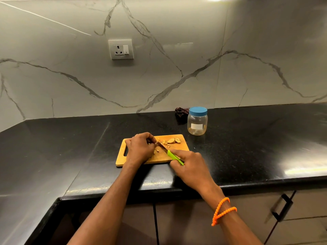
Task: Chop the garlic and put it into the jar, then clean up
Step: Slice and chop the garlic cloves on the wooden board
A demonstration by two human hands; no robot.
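Note:
A wooden cutting board (182, 145) lies on the black counter. Garlic pieces and skins (172, 140) sit on its far side, with a few cut bits (156, 150) nearer the middle. My left hand (139, 147) rests on the board with curled fingertips pinning a garlic clove, mostly hidden. My right hand (190, 165) grips a green-handled knife (174, 157); its blade (162, 146) angles up-left to the clove at my left fingertips. A clear plastic jar (197, 123) with a blue lid on stands behind the board to the right.
A dark crumpled object (180, 112) lies behind the jar by the marble wall. A wall socket (120, 49) is above the counter. The counter's front edge (247, 184) runs below my hands, with cabinet doors and a black handle (283, 207) beneath.

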